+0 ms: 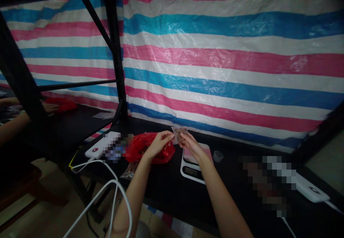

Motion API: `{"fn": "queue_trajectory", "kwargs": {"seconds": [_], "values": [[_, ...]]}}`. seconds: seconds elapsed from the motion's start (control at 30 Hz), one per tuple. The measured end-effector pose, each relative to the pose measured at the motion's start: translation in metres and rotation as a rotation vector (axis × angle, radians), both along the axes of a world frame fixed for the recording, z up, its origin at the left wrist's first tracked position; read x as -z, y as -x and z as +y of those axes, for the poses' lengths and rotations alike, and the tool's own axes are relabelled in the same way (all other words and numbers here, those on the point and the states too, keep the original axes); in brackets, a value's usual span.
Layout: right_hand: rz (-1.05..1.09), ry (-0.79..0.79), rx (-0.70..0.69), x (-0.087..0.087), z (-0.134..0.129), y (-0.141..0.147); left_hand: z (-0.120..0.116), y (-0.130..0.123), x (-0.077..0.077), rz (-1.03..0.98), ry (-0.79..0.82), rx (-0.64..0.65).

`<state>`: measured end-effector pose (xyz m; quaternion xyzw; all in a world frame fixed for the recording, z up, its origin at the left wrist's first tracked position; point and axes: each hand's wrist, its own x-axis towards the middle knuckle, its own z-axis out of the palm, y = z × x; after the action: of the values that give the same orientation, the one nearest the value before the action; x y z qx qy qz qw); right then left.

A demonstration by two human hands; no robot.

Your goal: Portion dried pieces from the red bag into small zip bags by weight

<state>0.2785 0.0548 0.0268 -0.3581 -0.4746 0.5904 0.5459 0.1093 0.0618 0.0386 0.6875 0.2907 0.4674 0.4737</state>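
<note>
The left hand (158, 145) and right hand (190, 145) pinch a small clear plastic bag (179, 134) of brown contents between thumbs and fingertips, the fingers nearly closed on its edges. Gripped by both sides, the bag stays up off the table, apparently so that its contents remain in view and nothing presses on the tabletop.

The bag hangs just above and behind a white digital kitchen scale (192, 166), the landmark here, which sits with its display toward the person, probably so it can be read. Just left of the scale, under the left hand, lies one red plastic bag (145, 148), with a second clear bag (129, 171) just beyond its near edge. One small translucent cup (218, 156) stands just right of the scale.

Two white power banks lie well apart, one (102, 145) left of the scale and one (311, 189) far right, with white cables (115, 180) trailing from the left one. Blurred patches hide whatever lies beside each. Far left of the scale, a co-worker's hand (49, 107) rests by another red bag (63, 105).
</note>
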Motion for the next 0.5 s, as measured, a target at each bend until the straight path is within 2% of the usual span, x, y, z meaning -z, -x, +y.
{"fn": "queue_trajectory", "kwargs": {"seconds": [0.1, 0.23, 0.43, 0.5], "values": [[0.041, -0.016, 0.058, -0.003, 0.001, -0.005, 0.01, -0.011, -0.003, -0.05, 0.148, 0.121], [0.056, -0.042, 0.105, -0.007, 0.002, -0.01, 0.017, -0.026, -0.003, -0.13, 0.172, 0.271], [-0.1, -0.102, 0.167, -0.006, 0.006, -0.015, 0.029, -0.034, 0.008, -0.134, 0.292, 0.281], [-0.163, -0.139, 0.217, -0.005, 0.007, -0.013, 0.035, -0.036, 0.01, -0.178, 0.26, 0.158]]}}
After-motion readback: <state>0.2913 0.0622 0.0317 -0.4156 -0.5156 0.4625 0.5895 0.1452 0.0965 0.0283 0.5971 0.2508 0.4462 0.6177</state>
